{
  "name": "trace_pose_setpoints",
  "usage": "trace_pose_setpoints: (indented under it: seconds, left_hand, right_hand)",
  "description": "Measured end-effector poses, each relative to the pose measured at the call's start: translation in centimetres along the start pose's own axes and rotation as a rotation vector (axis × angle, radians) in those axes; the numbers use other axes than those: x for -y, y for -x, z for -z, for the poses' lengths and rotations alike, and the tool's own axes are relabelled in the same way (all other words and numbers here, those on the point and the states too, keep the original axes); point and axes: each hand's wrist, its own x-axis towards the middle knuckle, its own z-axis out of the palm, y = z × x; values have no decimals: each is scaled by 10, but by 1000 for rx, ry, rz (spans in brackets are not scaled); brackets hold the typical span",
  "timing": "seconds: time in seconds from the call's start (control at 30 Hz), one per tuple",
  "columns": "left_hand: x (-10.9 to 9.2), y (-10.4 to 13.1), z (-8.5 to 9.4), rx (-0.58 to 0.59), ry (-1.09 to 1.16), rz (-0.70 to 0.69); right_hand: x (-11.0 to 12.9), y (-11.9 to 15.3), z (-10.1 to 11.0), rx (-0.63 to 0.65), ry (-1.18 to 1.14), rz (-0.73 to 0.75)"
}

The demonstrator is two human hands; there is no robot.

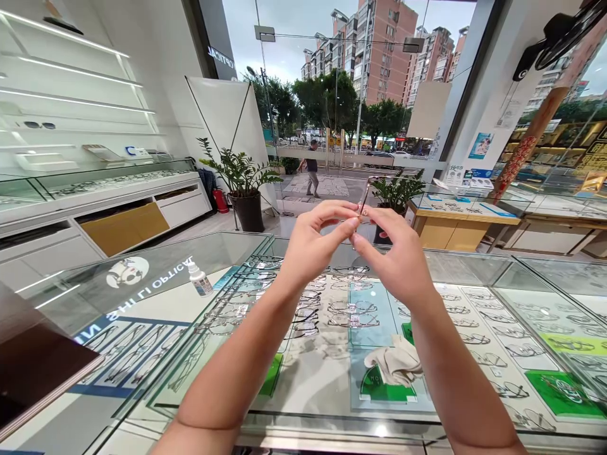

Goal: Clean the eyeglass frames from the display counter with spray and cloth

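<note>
Dark-coloured eyeglasses (365,193), seen nearly edge-on, sit between the left hand (315,235) and right hand (397,250), equally near; both pinch them with thumb and fingers, which hide part. Their visible long side rises, leaning slightly right. Below, the glass worktop (315,388) carries a crumpled cloth (397,362) and, farther left, a white bottle (199,278); a potted plant (248,211) stands beyond.

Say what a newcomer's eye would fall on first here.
Probably the left hand and right hand, raised at the centre over the glass counter, pinching a thin pair of glasses between them. Next come the rows of frames under the counter's glass and the crumpled pale cloth beside the right forearm. Beyond, a passer-by shows outside, before trees and tall buildings.
</note>
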Motion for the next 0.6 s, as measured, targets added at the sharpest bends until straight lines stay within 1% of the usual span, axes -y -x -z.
trace_pose_setpoints:
  seconds: [0.1, 0.2, 0.3, 0.4, 0.5, 0.6]
  left_hand:
    - [0, -1, 3, 48, 94, 37]
    - [0, -2, 3, 68, 123, 80]
    - [-5, 0, -2, 67, 78, 81]
    - [-14, 5, -9, 57, 17, 61]
    - [-24, 11, -16, 38, -11, 72]
    - [-29, 17, -23, 19, -51, 76]
  right_hand:
    - [-3, -1, 0, 38, -64, 8]
    - [-4, 0, -1, 30, -93, 17]
    - [-4, 0, -1, -14, -47, 18]
    - [-4, 0, 2, -78, -11, 16]
    - [-6, -1, 7, -122, -19, 6]
    - [-9, -2, 16, -155, 14, -25]
